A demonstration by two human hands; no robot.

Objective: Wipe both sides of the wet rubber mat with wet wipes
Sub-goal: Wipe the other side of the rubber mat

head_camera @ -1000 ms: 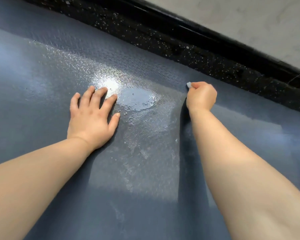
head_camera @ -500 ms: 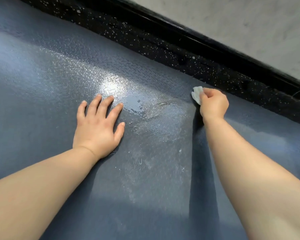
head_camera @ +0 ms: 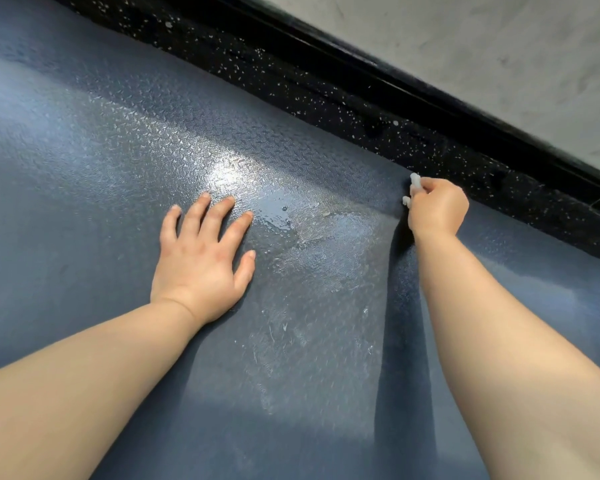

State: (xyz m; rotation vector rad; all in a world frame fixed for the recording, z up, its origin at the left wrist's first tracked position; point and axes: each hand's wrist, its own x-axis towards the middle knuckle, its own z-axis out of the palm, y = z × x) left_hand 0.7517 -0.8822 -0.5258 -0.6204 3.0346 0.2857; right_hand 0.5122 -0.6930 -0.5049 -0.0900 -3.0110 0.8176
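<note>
A large blue-grey textured rubber mat (head_camera: 101,174) fills most of the view, with a shiny wet patch and a small puddle (head_camera: 278,216) near its middle. My left hand (head_camera: 201,258) lies flat on the mat, fingers spread, just left of the puddle. My right hand (head_camera: 435,209) is curled round a small white wet wipe (head_camera: 414,183), pressing it on the mat close to the far edge. Only bits of the wipe stick out past the fingers.
Beyond the mat's far edge runs a black speckled floor strip (head_camera: 326,81), then a black skirting (head_camera: 413,88) and a pale grey wall (head_camera: 499,46). The mat stretches on to the left and toward me.
My right hand with the wipe has shifted right along the mat's far edge, and the puddle has shrunk and smeared. My left hand stays flat in place.
</note>
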